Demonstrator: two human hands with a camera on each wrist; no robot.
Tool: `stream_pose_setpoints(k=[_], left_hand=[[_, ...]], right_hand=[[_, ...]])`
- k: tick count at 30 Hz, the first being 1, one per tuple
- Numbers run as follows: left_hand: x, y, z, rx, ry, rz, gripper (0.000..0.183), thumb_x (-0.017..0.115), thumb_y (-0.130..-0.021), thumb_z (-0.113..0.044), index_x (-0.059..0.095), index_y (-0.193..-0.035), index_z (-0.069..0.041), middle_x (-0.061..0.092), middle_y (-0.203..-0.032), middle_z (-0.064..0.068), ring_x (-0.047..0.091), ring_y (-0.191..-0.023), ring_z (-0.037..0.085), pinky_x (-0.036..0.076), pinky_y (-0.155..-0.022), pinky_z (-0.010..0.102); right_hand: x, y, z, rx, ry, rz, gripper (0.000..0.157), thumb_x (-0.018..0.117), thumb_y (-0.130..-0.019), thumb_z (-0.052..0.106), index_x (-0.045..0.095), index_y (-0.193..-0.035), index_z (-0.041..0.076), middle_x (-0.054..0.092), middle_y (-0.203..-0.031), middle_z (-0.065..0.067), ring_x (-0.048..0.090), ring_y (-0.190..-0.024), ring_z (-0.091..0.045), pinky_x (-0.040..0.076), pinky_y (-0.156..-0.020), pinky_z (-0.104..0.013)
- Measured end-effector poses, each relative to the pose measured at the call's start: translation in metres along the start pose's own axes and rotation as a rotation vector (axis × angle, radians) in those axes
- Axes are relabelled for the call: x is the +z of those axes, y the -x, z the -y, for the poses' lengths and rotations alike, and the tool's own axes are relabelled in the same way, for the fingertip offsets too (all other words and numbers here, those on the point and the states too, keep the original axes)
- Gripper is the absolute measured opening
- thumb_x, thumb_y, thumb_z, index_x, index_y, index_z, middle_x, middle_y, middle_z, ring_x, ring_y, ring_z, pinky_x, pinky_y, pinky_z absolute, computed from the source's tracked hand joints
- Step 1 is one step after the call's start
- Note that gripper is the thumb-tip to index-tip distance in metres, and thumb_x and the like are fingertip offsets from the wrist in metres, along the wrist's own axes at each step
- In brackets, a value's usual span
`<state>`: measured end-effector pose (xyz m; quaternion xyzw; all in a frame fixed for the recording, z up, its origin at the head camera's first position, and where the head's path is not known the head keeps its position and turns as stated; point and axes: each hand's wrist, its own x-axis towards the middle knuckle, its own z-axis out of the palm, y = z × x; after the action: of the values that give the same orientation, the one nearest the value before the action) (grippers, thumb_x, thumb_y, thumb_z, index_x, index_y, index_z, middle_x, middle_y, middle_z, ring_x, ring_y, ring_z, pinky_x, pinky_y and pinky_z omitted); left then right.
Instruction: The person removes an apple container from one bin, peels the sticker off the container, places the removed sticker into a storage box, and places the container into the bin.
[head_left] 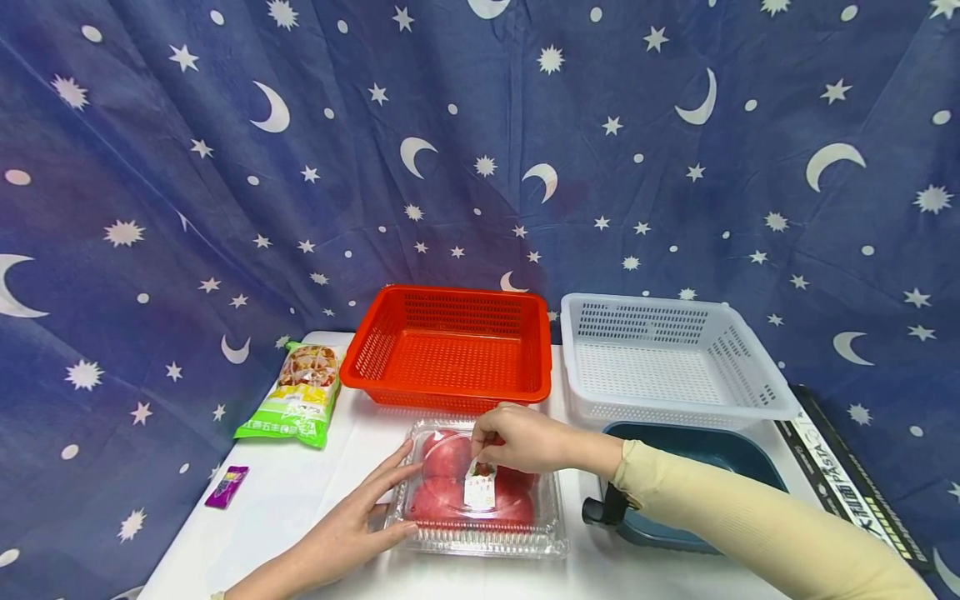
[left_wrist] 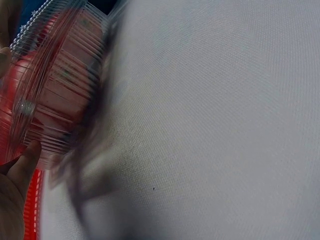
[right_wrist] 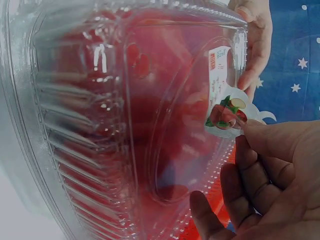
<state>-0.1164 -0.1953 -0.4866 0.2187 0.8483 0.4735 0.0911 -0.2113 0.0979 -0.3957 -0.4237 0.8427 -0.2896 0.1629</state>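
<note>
Clear plastic clamshell box (head_left: 487, 542), packed with red fruit (head_left: 438, 500), is positioned at the near middle of the white table (head_left: 292, 483), in front of the red perforated basket (head_left: 450, 396) and to the left of the teal pan (head_left: 727, 450).

Left hand (head_left: 352, 517): fingers extended and spread against the box's left side, thumb by the near left corner; nothing is grasped. Right hand (head_left: 525, 437): thumb and forefinger pinched on the pictured end of the white label (right_wrist: 217, 75), other fingers partly bent.

Procedure: the step in hand appears to be peeling the label from the lid (right_wrist: 170, 110). Brace the box with the left hand, giving side support without crushing the ribbed wall. Draw the pinched end back low over itself, slowly and evenly, toward the printed end; a steep or sudden pull may tear the label or raise the lid.

Orientation: the label's long axis runs front to back across the lid, pictured end away from the person, narrower printed strip toward the person. The box lies flat, one ribbed wall facing the person; foreshortening prevents telling which side is longer.
</note>
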Motion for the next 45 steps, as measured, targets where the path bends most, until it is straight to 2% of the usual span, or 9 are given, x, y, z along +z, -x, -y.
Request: stream_pose_setpoints(k=[10, 23, 27, 31, 37, 41, 45], left_hand=[[0.0, 0.001, 0.0, 0.006, 0.003, -0.006, 0.07, 0.074, -0.093, -0.043, 0.043, -0.155, -0.032, 0.012, -0.171, -0.009, 0.024, -0.151, 0.027, 0.049, -0.105, 0.046], [-0.001, 0.001, 0.001, 0.029, -0.011, -0.015, 0.068, 0.074, -0.095, -0.039, 0.042, -0.155, -0.03, 0.013, -0.171, -0.006, 0.025, -0.151, 0.027, 0.049, -0.105, 0.045], [-0.001, 0.001, 0.0, 0.028, -0.006, -0.01, 0.069, 0.074, -0.095, -0.039, 0.042, -0.156, -0.029, 0.013, -0.171, -0.006, 0.024, -0.151, 0.027, 0.049, -0.105, 0.046], [-0.001, 0.001, -0.001, -0.002, 0.009, 0.005, 0.07, 0.075, -0.094, -0.041, 0.042, -0.155, -0.031, 0.012, -0.171, -0.01, 0.023, -0.151, 0.026, 0.048, -0.106, 0.045], [0.0, 0.0, 0.0, -0.01, 0.008, 0.005, 0.07, 0.075, -0.093, -0.042, 0.043, -0.155, -0.032, 0.012, -0.171, -0.011, 0.023, -0.151, 0.025, 0.048, -0.105, 0.045], [0.0, -0.001, 0.001, 0.004, 0.011, 0.003, 0.07, 0.075, -0.093, -0.041, 0.043, -0.155, -0.031, 0.012, -0.171, -0.009, 0.023, -0.151, 0.026, 0.049, -0.105, 0.045], [0.0, 0.0, 0.001, -0.007, 0.016, 0.006, 0.07, 0.074, -0.094, -0.042, 0.042, -0.155, -0.033, 0.011, -0.171, -0.01, 0.023, -0.151, 0.026, 0.048, -0.105, 0.045]], right_hand=[[-0.007, 0.006, 0.005, 0.037, -0.063, 0.036, 0.012, 0.067, -0.099, 0.009, 0.067, -0.089, 0.016, 0.07, -0.078, 0.007, 0.053, -0.064, -0.005, 0.045, -0.061, -0.022], [-0.014, 0.01, 0.006, 0.067, -0.139, 0.039, 0.011, 0.065, -0.101, 0.01, 0.065, -0.092, 0.017, 0.069, -0.082, 0.004, 0.054, -0.069, -0.006, 0.045, -0.063, -0.023], [-0.018, 0.01, 0.003, 0.074, -0.172, -0.004, 0.008, 0.064, -0.101, 0.011, 0.065, -0.094, 0.016, 0.068, -0.085, 0.003, 0.058, -0.075, -0.011, 0.047, -0.067, -0.024], [-0.023, 0.011, -0.002, 0.104, -0.213, -0.057, 0.004, 0.064, -0.1, 0.011, 0.065, -0.097, 0.012, 0.067, -0.087, 0.002, 0.06, -0.082, -0.018, 0.05, -0.072, -0.027], [-0.025, 0.013, -0.005, 0.118, -0.226, -0.033, 0.004, 0.068, -0.099, 0.014, 0.067, -0.099, 0.011, 0.066, -0.086, 0.002, 0.058, -0.078, -0.014, 0.049, -0.07, -0.028], [-0.03, 0.016, -0.006, 0.131, -0.243, -0.036, 0.003, 0.068, -0.098, 0.013, 0.066, -0.098, 0.01, 0.067, -0.086, 0.001, 0.061, -0.078, -0.023, 0.05, -0.068, -0.029], [-0.043, 0.025, -0.008, 0.158, -0.239, -0.034, 0.004, 0.068, -0.098, 0.014, 0.065, -0.097, 0.011, 0.068, -0.086, -0.001, 0.064, -0.083, -0.031, 0.052, -0.071, -0.031]])
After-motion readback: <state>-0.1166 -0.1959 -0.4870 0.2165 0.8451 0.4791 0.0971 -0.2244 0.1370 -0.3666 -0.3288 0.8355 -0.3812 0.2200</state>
